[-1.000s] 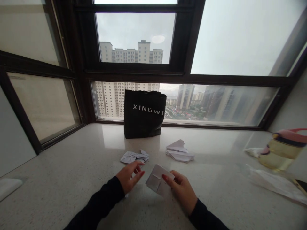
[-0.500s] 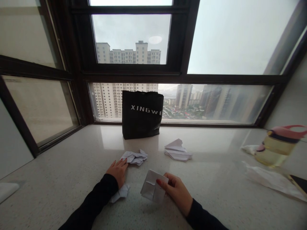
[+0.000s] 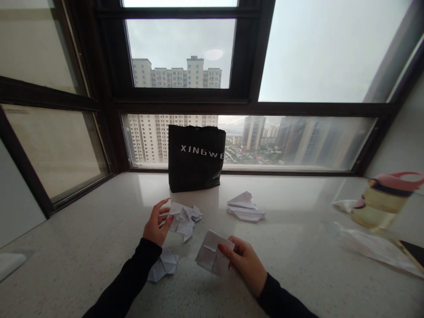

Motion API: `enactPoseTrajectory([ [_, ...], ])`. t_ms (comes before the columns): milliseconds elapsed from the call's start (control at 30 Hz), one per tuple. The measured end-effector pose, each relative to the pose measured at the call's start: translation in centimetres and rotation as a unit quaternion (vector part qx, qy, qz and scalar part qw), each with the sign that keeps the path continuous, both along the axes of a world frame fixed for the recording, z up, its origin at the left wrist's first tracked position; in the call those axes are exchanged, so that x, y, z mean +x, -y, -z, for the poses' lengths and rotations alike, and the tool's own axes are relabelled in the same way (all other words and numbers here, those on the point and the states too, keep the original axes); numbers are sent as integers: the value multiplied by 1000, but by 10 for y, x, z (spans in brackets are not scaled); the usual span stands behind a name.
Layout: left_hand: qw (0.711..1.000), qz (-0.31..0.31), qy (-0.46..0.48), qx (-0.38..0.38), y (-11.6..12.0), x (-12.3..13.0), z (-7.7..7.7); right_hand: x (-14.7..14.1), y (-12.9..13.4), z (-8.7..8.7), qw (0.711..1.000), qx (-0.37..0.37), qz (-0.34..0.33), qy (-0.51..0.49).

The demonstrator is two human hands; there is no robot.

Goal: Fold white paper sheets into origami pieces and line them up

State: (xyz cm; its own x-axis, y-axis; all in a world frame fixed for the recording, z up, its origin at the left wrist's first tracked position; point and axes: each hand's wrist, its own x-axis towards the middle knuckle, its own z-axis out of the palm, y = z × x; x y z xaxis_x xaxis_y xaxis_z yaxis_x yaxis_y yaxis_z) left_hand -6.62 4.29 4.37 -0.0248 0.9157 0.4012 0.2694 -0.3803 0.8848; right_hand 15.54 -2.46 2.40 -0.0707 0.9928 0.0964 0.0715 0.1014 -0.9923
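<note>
My left hand (image 3: 158, 223) is closed with thumb and fingers on the edge of a crumpled-looking folded white paper (image 3: 180, 216), which is tilted up. Smaller folded paper pieces (image 3: 196, 213) lie against its right side. Between thumb and fingers of my right hand (image 3: 247, 265) is a folded white paper square (image 3: 210, 251), held just above the counter. Under my left wrist, another folded paper (image 3: 165, 266) rests on the counter, partly covered by the sleeve. Farther back lie folded paper planes (image 3: 245, 207), one overlapping the other.
A black bag (image 3: 197, 159) stands on the speckled white counter (image 3: 298, 265) by the window. To the right are a yellow bottle with a pink lid (image 3: 384, 201), a white tissue or wrapper (image 3: 374, 247) and a dark-screened device (image 3: 412, 254). A white object (image 3: 11, 263) sits at the left edge.
My left hand has gone from lying flat beside the folded paper to gripping and lifting its edge. The paper square in my right hand has risen slightly.
</note>
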Motion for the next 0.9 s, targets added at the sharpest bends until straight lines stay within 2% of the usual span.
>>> enactPoseTrajectory([
  [67, 995, 71, 58, -39, 3, 6, 1, 0, 2, -3, 1000, 12, 3, -3],
  [233, 970, 209, 63, -110, 22, 30, 12, 4, 4, -7, 998, 51, 22, 0],
  [300, 956, 246, 73, -141, 31, 39, 15, 5, 4, -5, 998, 56, 31, 17],
  [400, 953, 246, 80, -157, 41, 48, 15, 4, 2, -1, 998, 40, 28, 34],
  [600, 957, 252, 86, -115, 55, 60, 12, 1, 0, 1, 1000, 7, 19, 6],
  [900, 960, 240, 130, -65, 60, 67, 24, 2, 1, 4, 999, 19, 27, 3],
])
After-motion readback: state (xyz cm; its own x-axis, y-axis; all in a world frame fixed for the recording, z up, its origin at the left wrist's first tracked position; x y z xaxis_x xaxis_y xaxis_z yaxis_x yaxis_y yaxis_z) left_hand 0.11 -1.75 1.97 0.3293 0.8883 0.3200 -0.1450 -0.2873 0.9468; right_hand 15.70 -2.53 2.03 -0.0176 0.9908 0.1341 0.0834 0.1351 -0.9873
